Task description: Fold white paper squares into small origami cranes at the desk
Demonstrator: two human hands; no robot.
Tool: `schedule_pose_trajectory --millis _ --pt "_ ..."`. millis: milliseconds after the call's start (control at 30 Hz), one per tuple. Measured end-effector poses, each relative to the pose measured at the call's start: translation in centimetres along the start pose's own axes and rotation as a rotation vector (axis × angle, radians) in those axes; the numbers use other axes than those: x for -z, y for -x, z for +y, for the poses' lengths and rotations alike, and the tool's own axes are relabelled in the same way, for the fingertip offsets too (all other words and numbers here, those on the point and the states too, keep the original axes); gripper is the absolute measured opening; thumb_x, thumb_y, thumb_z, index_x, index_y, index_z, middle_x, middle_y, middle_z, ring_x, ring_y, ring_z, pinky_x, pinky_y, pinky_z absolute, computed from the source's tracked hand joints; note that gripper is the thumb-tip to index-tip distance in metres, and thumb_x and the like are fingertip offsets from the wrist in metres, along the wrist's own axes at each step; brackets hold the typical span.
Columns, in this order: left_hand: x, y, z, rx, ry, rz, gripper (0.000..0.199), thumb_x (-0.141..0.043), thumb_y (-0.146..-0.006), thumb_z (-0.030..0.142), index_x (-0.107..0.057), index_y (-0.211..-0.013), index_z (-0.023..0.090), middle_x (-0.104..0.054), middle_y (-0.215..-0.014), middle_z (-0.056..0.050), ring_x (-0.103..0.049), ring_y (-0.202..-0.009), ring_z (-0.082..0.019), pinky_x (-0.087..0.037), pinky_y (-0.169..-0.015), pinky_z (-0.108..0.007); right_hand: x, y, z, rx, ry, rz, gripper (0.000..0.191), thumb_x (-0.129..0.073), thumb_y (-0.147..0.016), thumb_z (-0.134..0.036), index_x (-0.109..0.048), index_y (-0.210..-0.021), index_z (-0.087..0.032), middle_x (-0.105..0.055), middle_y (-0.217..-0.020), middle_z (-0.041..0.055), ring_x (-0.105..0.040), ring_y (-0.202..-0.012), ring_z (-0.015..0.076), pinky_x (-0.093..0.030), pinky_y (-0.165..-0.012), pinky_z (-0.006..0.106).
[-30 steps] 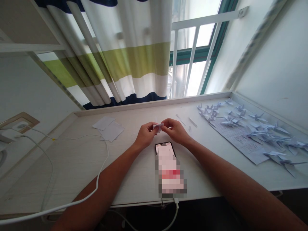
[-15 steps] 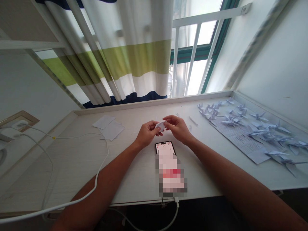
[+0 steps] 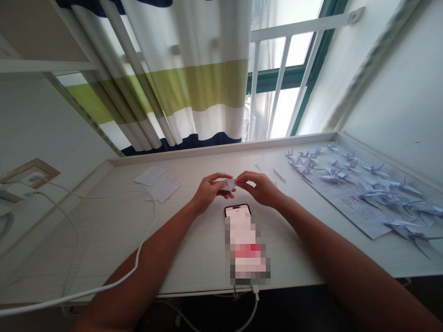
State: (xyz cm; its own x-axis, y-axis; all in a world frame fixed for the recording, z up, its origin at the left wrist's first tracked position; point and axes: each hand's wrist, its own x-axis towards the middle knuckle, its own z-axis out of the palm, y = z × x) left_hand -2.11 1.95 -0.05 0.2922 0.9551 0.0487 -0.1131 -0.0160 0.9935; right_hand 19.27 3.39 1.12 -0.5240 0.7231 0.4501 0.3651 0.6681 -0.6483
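Note:
A small folded piece of white paper (image 3: 228, 185) is held up between my two hands, above the middle of the desk. My left hand (image 3: 210, 189) grips it between thumb and fingers from the left. At its right edge, the fingertips of my right hand (image 3: 258, 185) pinch the paper. Just below the hands, a phone (image 3: 238, 210) lies face up with its screen lit, much of it blurred out. Several folded paper cranes (image 3: 335, 175) stand in a group at the right.
Loose white paper sheets (image 3: 162, 186) lie to the left. Thin paper strips (image 3: 279, 175) rest beyond my right hand. Under some cranes is a printed sheet (image 3: 346, 203). A white cable (image 3: 152, 221) loops over my left forearm, and another plugs into the phone.
My fingers have shifted on the folded paper; the right hand now pinches its right corner with fingers more extended. The view has moved slightly.

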Motion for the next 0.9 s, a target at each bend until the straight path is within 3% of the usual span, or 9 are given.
schedule_pose_trajectory --millis 167,333,567,733,900 --pt "-0.3 0.3 0.5 -0.140 -0.085 -0.045 0.035 -0.064 -0.090 0.043 -0.071 -0.107 0.014 -0.077 -0.085 -0.011 -0.074 -0.071 -0.022 -0.055 -0.065 -0.033 0.0 0.2 -0.4 -0.052 -0.122 0.036 0.015 -0.061 -0.093 -0.032 -0.072 -0.095 -0.022 -0.074 -0.095 0.0056 -0.069 -0.088 0.0213 -0.057 -0.082 0.040" --pt "-0.4 0.2 0.3 -0.235 -0.196 -0.006 0.033 -0.076 -0.082 0.043 -0.072 -0.097 0.015 -0.077 -0.090 -0.010 -0.075 -0.076 -0.022 -0.056 -0.065 -0.031 0.2 0.3 -0.4 -0.132 -0.220 0.055 0.019 -0.066 -0.090 -0.037 -0.073 -0.094 -0.020 -0.076 -0.093 0.0062 -0.070 -0.088 0.0214 -0.058 -0.087 0.041" --pt "-0.2 -0.2 -0.6 -0.200 -0.126 0.045 0.042 -0.080 -0.079 0.043 -0.066 -0.106 0.014 -0.077 -0.080 -0.007 -0.077 -0.073 -0.025 -0.059 -0.062 -0.031 -0.2 0.2 0.4 -0.196 -0.298 0.058 0.026 -0.071 -0.085 -0.044 -0.073 -0.089 -0.019 -0.076 -0.091 0.0074 -0.070 -0.085 0.0222 -0.059 -0.086 0.042" --pt "-0.3 -0.2 -0.3 -0.166 -0.093 0.047 0.048 -0.080 -0.080 0.040 -0.062 -0.116 0.015 -0.078 -0.091 -0.009 -0.078 -0.079 -0.026 -0.061 -0.070 -0.034 -0.3 0.2 0.4 -0.225 -0.317 0.143 0.024 -0.075 -0.081 -0.042 -0.068 -0.084 -0.020 -0.072 -0.086 0.0055 -0.069 -0.080 0.0216 -0.060 -0.080 0.042" --pt "-0.4 0.0 0.0 -0.130 -0.072 0.012 0.048 -0.080 -0.081 0.038 -0.060 -0.119 0.016 -0.078 -0.093 -0.010 -0.077 -0.085 -0.025 -0.061 -0.081 -0.039 -0.2 0.3 0.1 -0.142 -0.269 0.062 0.018 -0.070 -0.087 -0.039 -0.073 -0.093 -0.022 -0.073 -0.092 0.0050 -0.070 -0.086 0.0205 -0.059 -0.084 0.040"
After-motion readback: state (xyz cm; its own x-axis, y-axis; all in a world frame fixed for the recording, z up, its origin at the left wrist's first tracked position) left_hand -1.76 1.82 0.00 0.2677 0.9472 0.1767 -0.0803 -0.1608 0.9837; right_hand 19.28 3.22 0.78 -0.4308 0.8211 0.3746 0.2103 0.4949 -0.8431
